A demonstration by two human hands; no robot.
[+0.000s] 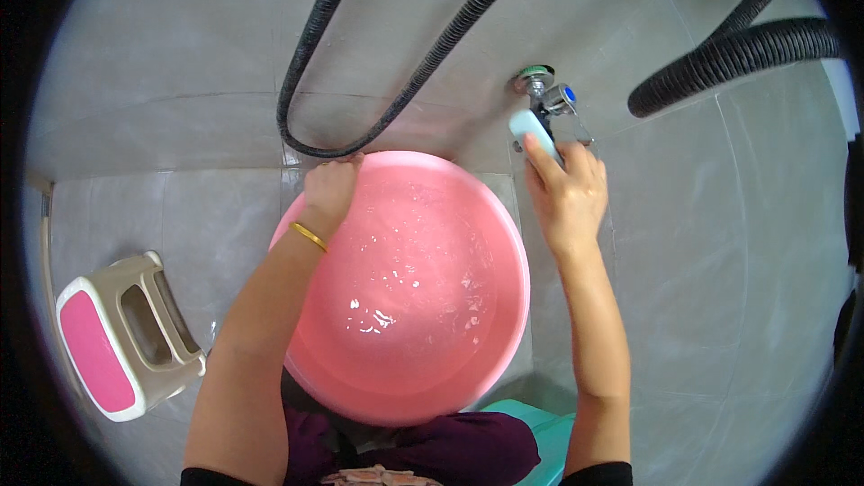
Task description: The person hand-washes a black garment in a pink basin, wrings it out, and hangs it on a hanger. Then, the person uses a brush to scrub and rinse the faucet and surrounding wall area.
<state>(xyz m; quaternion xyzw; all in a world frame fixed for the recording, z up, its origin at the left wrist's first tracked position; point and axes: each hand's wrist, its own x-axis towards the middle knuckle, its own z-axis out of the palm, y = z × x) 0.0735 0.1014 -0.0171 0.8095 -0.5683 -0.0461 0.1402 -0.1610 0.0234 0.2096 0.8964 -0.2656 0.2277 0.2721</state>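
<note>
A large round pink plastic basin (413, 412) stands before me, with clear, rippled water (412, 250) in it. My left hand (331, 185) grips its far left rim, the fingers partly hidden over the edge. Beyond the basin's right side, my right hand (570, 192) holds a pale blue oblong object (530, 128) close to a wall tap. Most of that object is covered by my fingers, so its kind is unclear. The metal tap (536, 84) has a knob with a blue cap (570, 94); its lower part is hidden behind the object and hand.
A black corrugated hose (432, 57) loops down to just behind the basin's far rim. More thick black hose (729, 61) juts in at upper right. On the tiled floor at left lies a pink-topped beige step stool (145, 331). A turquoise plastic item (533, 418) is near my legs.
</note>
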